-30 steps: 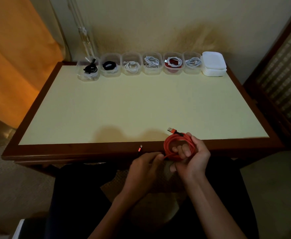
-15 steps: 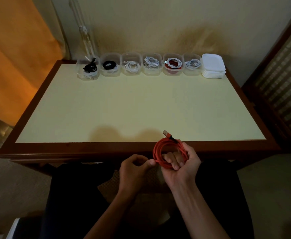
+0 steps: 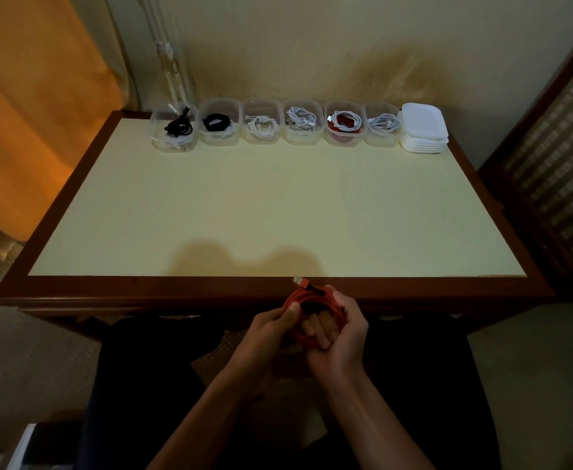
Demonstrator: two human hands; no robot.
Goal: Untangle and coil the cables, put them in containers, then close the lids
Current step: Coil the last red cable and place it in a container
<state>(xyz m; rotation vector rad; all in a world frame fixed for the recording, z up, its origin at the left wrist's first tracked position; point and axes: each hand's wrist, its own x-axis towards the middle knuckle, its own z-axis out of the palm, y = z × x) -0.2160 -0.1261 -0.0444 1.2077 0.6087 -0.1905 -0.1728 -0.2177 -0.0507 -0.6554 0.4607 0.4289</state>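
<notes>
Already six clear containers (image 3: 303,125) in a row at the upper centre of the frame hold coiled cables, but all are without lids, and the white lids (image 3: 424,128) wait in a stack at the right end of the row. Low in the centre, just before the table (image 3: 210,290) edge, the right hand (image 3: 341,329) grasps the red cable (image 3: 315,296) coil and the left hand (image 3: 276,322) pinches its left side, so I judge this cable is nearly coiled; placing it and closing every lid is left.
</notes>
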